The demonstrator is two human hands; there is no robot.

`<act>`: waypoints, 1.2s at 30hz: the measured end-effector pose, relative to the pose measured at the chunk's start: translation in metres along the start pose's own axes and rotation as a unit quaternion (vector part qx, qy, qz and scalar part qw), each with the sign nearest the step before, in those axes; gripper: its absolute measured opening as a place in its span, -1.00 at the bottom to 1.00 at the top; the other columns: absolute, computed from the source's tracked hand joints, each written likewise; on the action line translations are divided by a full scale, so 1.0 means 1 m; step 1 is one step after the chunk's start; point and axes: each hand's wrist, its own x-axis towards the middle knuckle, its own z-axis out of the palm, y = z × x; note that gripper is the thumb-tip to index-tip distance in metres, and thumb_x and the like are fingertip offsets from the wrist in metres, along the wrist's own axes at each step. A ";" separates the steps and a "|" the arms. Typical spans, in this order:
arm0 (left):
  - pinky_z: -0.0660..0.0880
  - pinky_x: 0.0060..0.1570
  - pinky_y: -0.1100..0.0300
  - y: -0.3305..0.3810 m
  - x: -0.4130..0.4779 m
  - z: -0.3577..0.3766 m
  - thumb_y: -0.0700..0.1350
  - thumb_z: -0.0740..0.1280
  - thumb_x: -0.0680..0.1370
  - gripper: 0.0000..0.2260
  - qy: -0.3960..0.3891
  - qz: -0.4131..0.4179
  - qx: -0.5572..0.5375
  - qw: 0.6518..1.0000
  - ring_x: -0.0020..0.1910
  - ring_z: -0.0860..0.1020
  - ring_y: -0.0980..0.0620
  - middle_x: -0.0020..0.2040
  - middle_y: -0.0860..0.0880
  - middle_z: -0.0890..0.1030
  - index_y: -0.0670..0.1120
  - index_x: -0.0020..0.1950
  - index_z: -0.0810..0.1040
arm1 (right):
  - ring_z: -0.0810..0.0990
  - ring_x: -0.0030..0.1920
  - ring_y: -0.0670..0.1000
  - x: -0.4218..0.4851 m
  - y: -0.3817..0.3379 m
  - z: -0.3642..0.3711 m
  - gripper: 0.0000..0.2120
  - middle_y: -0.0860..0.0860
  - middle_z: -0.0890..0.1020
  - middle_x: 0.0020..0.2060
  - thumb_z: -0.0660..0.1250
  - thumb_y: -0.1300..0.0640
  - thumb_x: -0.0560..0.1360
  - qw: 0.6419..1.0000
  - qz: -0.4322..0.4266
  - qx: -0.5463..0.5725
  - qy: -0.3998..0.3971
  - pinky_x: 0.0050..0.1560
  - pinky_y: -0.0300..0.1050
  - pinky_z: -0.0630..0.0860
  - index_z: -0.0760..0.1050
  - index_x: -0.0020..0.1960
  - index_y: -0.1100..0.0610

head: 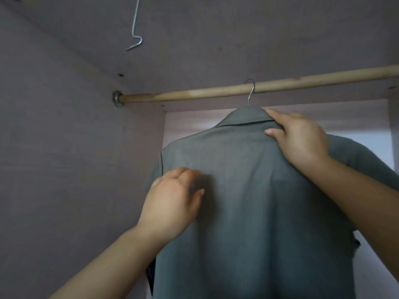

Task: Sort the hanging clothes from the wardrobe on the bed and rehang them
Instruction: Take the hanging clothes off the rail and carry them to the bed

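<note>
Inside the wardrobe point(64, 137), a grey-green shirt point(248, 201) hangs, filling the view toward 5 o'clock. The wooden rod point(194, 94) crosses above it. The right hand point(302, 139) pinches the shirt's collar at its 1 o'clock. The left hand point(170, 201), fingers loosely bent, holds nothing at 9 o'clock. The wire hanger point(251, 91) hooks the rod at 12.

Grey-green shirt point(248, 190) with collar and short sleeves, back facing out, hanging upright just below the wooden rod point(194, 94). Draped over a thin wire hanger point(250, 97), hook looped over the rod, collar close beneath it. Fabric smooth, falling straight down.
</note>
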 end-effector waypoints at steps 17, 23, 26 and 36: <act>0.35 0.19 0.06 -0.046 -0.076 -0.093 0.03 0.31 0.47 -0.52 0.086 -0.062 0.120 0.987 0.22 0.43 -0.14 0.25 -0.12 0.48 -0.16 0.32 0.42 | 0.42 -0.29 -0.05 -0.125 -0.129 0.033 -0.52 -0.05 0.45 -0.31 0.44 0.15 0.40 0.942 -0.092 0.321 -0.025 -0.29 -0.21 0.27 0.46 0.30 -0.04; 0.50 0.05 0.05 -0.062 -0.179 -0.111 0.16 0.17 0.48 -0.48 0.031 -0.142 0.142 0.979 0.07 0.54 -0.08 0.12 -0.06 0.56 -0.14 0.30 0.44 | 0.53 -0.33 0.04 -0.213 -0.196 0.043 -0.56 0.00 0.58 -0.29 0.33 0.03 0.40 0.901 -0.174 0.390 -0.079 -0.31 -0.17 0.41 0.44 0.27 0.02; 0.47 -0.01 0.15 -0.063 -0.233 -0.123 0.20 0.17 0.47 -0.48 0.014 -0.213 0.162 0.963 0.02 0.55 0.00 0.08 0.00 0.58 -0.09 0.31 0.43 | 0.53 -0.38 0.06 -0.251 -0.233 0.040 -0.58 0.02 0.56 -0.33 0.22 -0.04 0.43 0.871 -0.189 0.440 -0.114 -0.35 -0.13 0.45 0.44 0.26 0.02; 0.44 -0.15 0.27 -0.036 -0.365 -0.191 0.09 0.29 0.45 -0.60 0.032 -0.400 0.288 0.869 -0.10 0.58 0.03 -0.01 0.06 0.59 -0.01 0.25 0.48 | 0.48 -0.41 -0.02 -0.345 -0.338 0.007 -0.58 -0.02 0.52 -0.37 0.34 0.03 0.41 0.744 -0.247 0.592 -0.189 -0.32 -0.27 0.36 0.48 0.26 0.05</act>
